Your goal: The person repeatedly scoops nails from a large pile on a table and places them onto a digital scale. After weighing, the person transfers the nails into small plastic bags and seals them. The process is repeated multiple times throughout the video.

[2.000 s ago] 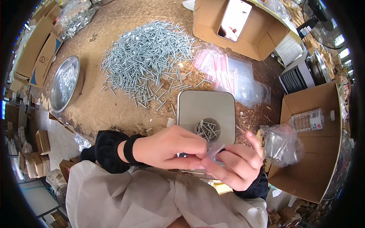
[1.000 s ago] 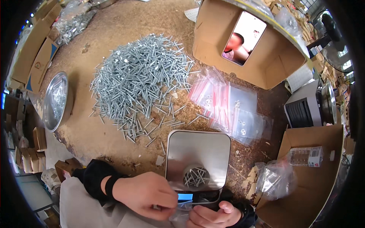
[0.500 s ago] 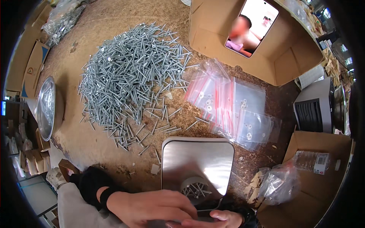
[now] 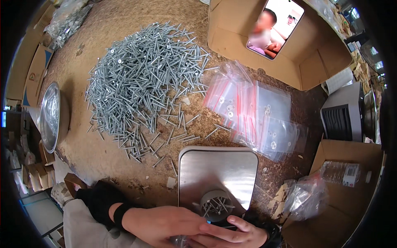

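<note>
My left hand [image 4: 165, 223] and my right hand [image 4: 242, 234] meet at the lower edge, fingers bent together. Below them shows a crumpled bit of clear plastic bag [image 4: 180, 240], pinched between the hands; its lower part is cut off by the frame. Just beyond my fingers, a small round grey cup [image 4: 216, 214] holds several screws [image 4: 218, 203]. It stands on the steel plate of a scale [image 4: 219, 169]. Farther off lies a large heap of silver screws [image 4: 142, 76], with loose ones strewn along its near side.
Clear zip bags with red strips [image 4: 252, 109] lie overlapping right of the heap. A cardboard box [image 4: 231, 37] holds a lit phone [image 4: 275, 29]. At right stands another box [image 4: 351, 215] with a plastic bottle [image 4: 341, 173] and crumpled plastic [image 4: 306, 198]. A metal bowl [image 4: 50, 118] is at left.
My right hand has come up and farther into view, its fingers over the left hand's fingertips. Clear plastic now shows below the hands. The whole view has shifted slightly.
</note>
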A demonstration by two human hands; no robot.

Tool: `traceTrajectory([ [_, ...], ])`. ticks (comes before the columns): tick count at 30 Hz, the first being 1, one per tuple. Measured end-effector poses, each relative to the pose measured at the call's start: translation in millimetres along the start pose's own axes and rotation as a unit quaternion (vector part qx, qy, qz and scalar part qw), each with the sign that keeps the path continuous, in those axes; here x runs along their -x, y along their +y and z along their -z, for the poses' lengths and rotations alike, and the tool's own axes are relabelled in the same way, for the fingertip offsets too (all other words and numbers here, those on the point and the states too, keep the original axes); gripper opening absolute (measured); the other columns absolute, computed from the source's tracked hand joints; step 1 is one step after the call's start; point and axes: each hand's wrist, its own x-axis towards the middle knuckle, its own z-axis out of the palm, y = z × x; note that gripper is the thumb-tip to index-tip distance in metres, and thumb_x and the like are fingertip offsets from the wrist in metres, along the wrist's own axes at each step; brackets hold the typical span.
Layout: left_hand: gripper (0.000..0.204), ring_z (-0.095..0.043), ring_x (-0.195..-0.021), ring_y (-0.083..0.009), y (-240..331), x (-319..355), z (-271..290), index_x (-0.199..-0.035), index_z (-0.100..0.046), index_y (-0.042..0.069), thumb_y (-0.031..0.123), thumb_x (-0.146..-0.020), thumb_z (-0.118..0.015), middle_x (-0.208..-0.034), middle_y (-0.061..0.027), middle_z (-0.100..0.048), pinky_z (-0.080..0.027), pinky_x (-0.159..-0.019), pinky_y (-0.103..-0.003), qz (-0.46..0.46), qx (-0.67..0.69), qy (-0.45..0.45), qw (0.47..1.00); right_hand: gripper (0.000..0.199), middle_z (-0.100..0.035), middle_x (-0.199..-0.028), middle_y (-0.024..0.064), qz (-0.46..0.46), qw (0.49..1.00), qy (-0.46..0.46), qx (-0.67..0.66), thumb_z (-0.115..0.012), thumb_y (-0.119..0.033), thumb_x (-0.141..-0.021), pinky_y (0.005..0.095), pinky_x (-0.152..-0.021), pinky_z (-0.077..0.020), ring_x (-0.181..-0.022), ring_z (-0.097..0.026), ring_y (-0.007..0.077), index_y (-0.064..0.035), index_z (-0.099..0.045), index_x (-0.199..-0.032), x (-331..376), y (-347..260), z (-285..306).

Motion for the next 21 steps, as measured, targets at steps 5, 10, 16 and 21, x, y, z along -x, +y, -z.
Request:
traceTrajectory([
  [5,0.077,-0.058,-0.105,-0.0390,4.8,-3.3,4.1,-0.143,-0.038,0.008,0.021,-0.079,-0.078,-0.121,-0.0183,-0.057,-0.048,-0.086,-0.049,0.004,-0.035,0.015,0.999,0.049,-0.042,-0.153,0.0011,-0.022,1.000,0.014,-0.016,-0.043,-0.019,-0.094,0.0445,-0.124,-0.0154,-0.143,-0.034,0.0115,-0.0086,-0.050,-0.141,-2.0,-3.4,-1.2],
  [10,0.052,-0.059,-0.098,-0.0372,12.7,-10.4,9.2,-0.121,-0.055,0.003,0.016,-0.076,-0.079,-0.111,-0.0162,-0.060,-0.049,-0.081,-0.045,0.047,-0.051,-0.013,0.998,0.046,-0.049,-0.148,0.0030,-0.044,0.993,0.057,-0.093,-0.045,-0.021,-0.093,0.0466,-0.123,-0.0172,-0.141,-0.038,0.0138,-0.0066,-0.057,-0.135,-2.3,-8.9,-0.8],
  [16,0.047,-0.060,-0.094,-0.0356,10.4,-8.8,4.2,-0.115,-0.057,0.004,0.018,-0.076,-0.079,-0.106,-0.0136,-0.061,-0.049,-0.078,-0.044,0.039,-0.052,0.027,0.998,0.039,-0.068,-0.122,0.0057,-0.004,0.976,0.149,-0.159,-0.048,-0.023,-0.091,0.0505,-0.118,-0.0291,-0.130,-0.053,0.0224,-0.0036,-0.070,-0.117,-4.5,1.7,1.5],
  [21,0.017,-0.063,-0.076,-0.0289,9.4,-12.0,-1.2,-0.093,-0.064,0.006,0.010,-0.081,-0.075,-0.089,-0.0093,-0.065,-0.048,-0.064,-0.037,0.048,-0.046,0.082,0.994,0.030,-0.070,-0.114,-0.0004,-0.027,0.977,0.168,-0.125,-0.054,-0.025,-0.090,0.0495,-0.115,-0.0302,-0.121,-0.058,0.0196,-0.0097,-0.071,-0.111,-10.6,-1.6,10.9],
])
